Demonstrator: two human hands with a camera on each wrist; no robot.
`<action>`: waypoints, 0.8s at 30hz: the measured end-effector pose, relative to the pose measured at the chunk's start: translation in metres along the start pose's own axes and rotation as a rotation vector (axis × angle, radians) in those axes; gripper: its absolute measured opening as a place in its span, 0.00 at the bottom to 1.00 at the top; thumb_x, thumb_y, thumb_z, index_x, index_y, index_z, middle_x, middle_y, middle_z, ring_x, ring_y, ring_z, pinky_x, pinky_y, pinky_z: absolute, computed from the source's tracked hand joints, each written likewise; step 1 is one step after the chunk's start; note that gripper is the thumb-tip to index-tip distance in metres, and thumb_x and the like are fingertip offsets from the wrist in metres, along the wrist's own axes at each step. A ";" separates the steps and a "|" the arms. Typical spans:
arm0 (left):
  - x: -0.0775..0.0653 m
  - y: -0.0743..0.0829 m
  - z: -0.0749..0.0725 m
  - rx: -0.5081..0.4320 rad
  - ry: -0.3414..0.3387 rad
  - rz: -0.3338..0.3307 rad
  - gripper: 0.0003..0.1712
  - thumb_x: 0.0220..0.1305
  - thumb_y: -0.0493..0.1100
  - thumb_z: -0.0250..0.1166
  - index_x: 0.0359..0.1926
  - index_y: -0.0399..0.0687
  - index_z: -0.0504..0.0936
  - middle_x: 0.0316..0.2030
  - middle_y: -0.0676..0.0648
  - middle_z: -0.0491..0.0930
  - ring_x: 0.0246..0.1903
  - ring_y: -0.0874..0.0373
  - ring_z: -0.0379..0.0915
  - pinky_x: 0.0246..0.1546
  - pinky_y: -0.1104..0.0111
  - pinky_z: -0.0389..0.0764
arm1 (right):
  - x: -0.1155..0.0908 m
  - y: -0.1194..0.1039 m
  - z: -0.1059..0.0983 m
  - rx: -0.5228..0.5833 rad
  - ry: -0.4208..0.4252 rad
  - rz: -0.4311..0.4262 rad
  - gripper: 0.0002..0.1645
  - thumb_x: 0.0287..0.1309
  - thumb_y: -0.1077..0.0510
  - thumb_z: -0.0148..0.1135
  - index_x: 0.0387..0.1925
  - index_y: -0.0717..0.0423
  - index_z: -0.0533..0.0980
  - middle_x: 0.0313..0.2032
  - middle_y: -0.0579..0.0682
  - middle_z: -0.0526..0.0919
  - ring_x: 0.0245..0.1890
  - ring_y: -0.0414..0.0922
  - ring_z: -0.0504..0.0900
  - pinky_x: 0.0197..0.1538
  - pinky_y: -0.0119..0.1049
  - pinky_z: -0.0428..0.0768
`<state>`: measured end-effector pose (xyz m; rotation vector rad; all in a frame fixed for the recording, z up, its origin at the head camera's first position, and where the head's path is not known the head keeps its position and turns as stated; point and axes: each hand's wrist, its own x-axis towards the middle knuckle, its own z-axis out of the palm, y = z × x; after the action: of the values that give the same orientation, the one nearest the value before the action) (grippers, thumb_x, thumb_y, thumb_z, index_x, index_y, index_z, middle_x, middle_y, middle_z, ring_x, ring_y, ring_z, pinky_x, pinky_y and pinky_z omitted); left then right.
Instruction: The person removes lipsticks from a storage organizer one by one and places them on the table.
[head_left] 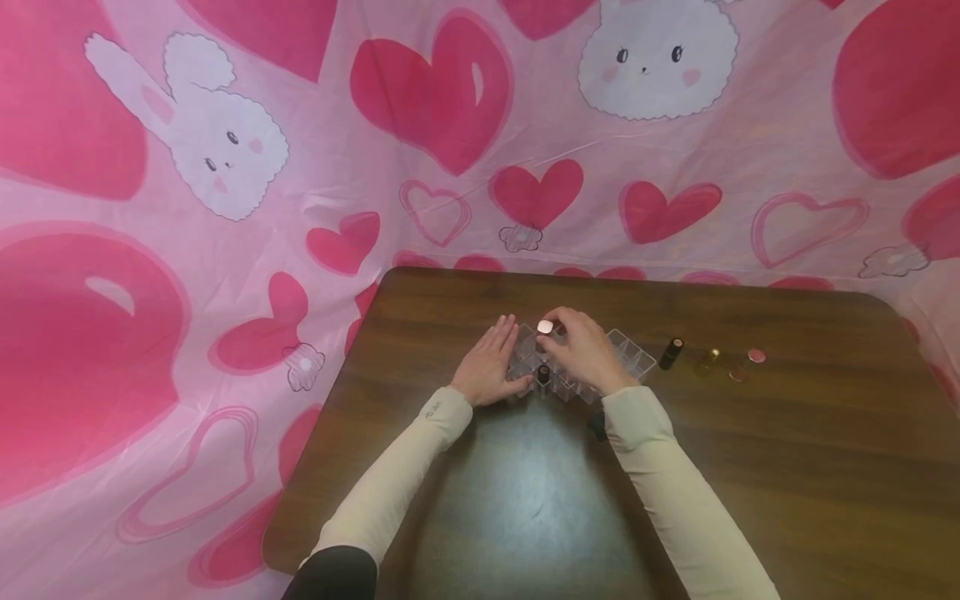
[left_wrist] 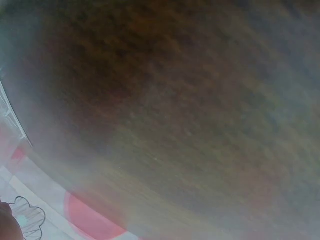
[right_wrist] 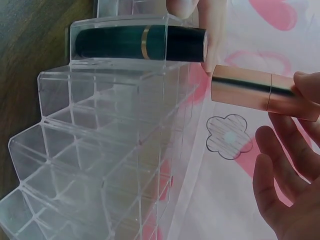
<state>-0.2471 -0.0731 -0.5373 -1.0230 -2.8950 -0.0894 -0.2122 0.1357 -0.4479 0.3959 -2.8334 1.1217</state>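
My right hand pinches a rose-gold lipstick tube at one end between thumb and fingers, above a clear stepped lipstick organizer. In the head view the tube's shiny end faces up. One dark green lipstick with a gold band stands in a slot at the organizer's left front corner. My left hand lies with straight fingers along the organizer's left side. Only a blurred fingertip and the organizer's edge show in the left wrist view.
Right of the organizer stand a black lipstick, a small gold-topped tube and a pink-topped one. A black object lies by my right wrist. A heart-printed pink cloth hangs behind the brown table.
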 end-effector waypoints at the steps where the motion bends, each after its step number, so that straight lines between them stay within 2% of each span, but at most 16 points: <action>1: 0.000 0.000 0.000 0.001 0.001 0.001 0.57 0.60 0.76 0.43 0.75 0.39 0.46 0.77 0.43 0.39 0.77 0.52 0.31 0.76 0.64 0.44 | -0.001 0.000 -0.001 -0.002 0.000 0.004 0.18 0.60 0.52 0.63 0.49 0.55 0.75 0.46 0.54 0.82 0.48 0.51 0.78 0.52 0.50 0.78; 8: 0.001 -0.001 0.002 -0.005 0.002 0.013 0.56 0.61 0.75 0.43 0.76 0.40 0.44 0.77 0.45 0.36 0.77 0.53 0.29 0.76 0.65 0.43 | -0.003 0.004 -0.004 -0.002 -0.001 0.020 0.18 0.59 0.51 0.65 0.48 0.54 0.75 0.45 0.53 0.82 0.47 0.51 0.78 0.51 0.50 0.78; 17: 0.002 0.000 -0.001 0.004 0.003 0.028 0.55 0.61 0.73 0.44 0.75 0.40 0.47 0.77 0.44 0.42 0.77 0.52 0.35 0.76 0.65 0.45 | -0.009 0.006 -0.012 0.011 0.009 0.039 0.18 0.58 0.51 0.65 0.47 0.53 0.75 0.44 0.53 0.81 0.45 0.51 0.78 0.50 0.50 0.80; 24: 0.002 0.000 0.000 -0.005 -0.005 0.019 0.54 0.61 0.73 0.45 0.75 0.41 0.47 0.77 0.45 0.42 0.77 0.52 0.36 0.76 0.65 0.44 | -0.014 0.010 -0.017 0.009 0.009 0.073 0.20 0.58 0.50 0.66 0.49 0.53 0.74 0.44 0.53 0.81 0.45 0.51 0.78 0.50 0.50 0.79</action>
<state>-0.2482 -0.0716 -0.5367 -1.0533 -2.8898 -0.0928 -0.2022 0.1576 -0.4442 0.2901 -2.8577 1.1469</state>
